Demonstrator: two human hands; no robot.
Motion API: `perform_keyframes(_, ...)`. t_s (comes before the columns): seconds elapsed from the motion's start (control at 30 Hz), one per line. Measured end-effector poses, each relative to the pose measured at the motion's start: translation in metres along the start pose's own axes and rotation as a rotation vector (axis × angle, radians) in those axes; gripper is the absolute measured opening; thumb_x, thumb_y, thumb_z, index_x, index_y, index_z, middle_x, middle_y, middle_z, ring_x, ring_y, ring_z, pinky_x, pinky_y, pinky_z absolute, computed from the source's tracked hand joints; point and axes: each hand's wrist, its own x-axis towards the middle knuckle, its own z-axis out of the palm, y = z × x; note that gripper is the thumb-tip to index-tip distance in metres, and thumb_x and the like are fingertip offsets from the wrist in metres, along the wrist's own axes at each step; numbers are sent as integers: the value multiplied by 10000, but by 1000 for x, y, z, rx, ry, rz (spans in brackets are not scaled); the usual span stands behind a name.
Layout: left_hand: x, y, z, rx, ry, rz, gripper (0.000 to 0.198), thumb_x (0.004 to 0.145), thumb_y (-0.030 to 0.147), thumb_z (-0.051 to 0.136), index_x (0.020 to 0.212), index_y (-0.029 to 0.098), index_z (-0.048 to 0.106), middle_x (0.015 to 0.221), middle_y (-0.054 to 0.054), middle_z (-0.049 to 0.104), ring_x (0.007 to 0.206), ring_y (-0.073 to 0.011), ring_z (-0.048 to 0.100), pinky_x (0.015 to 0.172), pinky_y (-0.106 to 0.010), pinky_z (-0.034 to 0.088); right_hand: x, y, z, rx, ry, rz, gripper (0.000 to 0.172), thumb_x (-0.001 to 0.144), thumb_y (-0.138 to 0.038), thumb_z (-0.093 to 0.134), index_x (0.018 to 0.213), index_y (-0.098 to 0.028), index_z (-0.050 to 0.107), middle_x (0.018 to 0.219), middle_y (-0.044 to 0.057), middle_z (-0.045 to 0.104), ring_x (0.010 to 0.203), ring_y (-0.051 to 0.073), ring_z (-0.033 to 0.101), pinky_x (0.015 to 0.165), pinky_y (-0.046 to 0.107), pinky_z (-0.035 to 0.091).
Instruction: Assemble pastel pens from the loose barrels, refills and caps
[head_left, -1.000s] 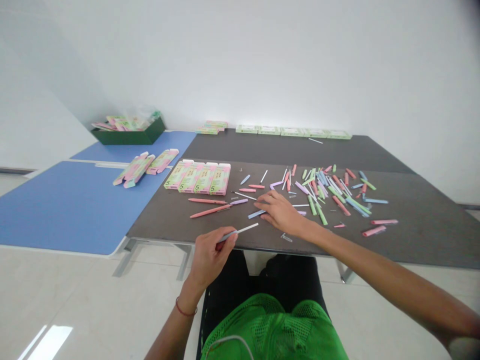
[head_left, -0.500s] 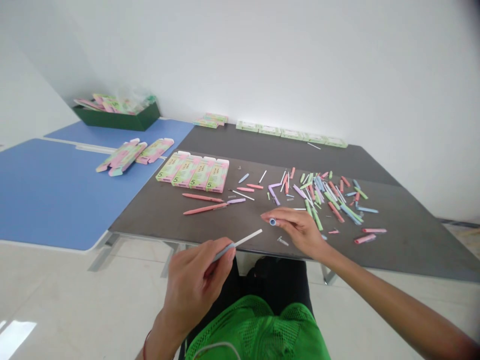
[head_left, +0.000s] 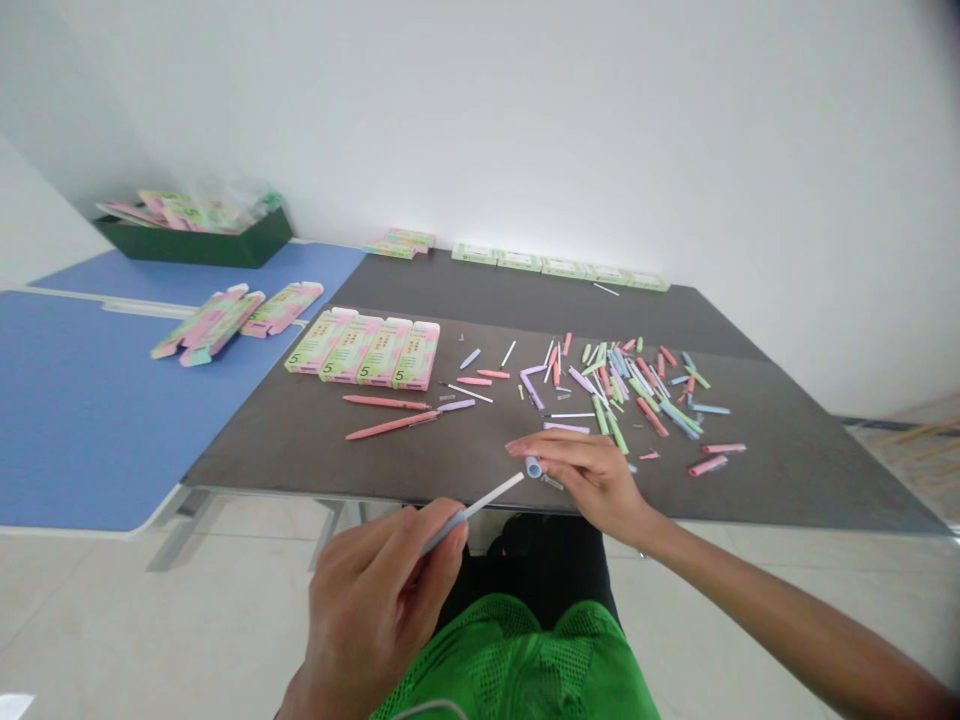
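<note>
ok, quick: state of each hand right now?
Left hand: closed, holding a pale blue pen barrel with a white refill sticking out.
Right hand: closed, pinching a short blue pen piece.

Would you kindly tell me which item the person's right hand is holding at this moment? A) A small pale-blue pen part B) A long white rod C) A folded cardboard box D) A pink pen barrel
A: the right hand pinches a small pale-blue pen part between its fingers, while the white rod is with the left hand.
</note>
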Motion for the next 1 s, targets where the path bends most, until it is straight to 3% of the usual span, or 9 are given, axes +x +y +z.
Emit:
perform_keyframes(0.47,7,5,-4,113,-81,97,68,1000,179,660,1064,168,681,744,16,737,548,-91,617,594,-250,433,-5,1,0,-20,-30,-18,288,1040,-186,588,1260,-234,768,1156,99,802,1011,193,769,855,307,620)
perform_keyframes(0.67,9,6,-2,128,-148,97,51,1022,213,632,1039,186,673,709,30,709,547,-101,602,572,-269,391,-7,1,1,-46,-47,-32,295,1047,-222,582,1276,-260,763,1170,94,799,1033,206,764,873,326,621)
perform_keyframes(1.0,12,8,-4,121,-159,110,60,1020,205,630,1060,181,668,681,40,651,542,-104,538,575,-280,366,-5,-3,1,-56,-23,-26,304,1034,-190,601,1276,-266,768,1143,84,804,1012,197,764,860,298,605)
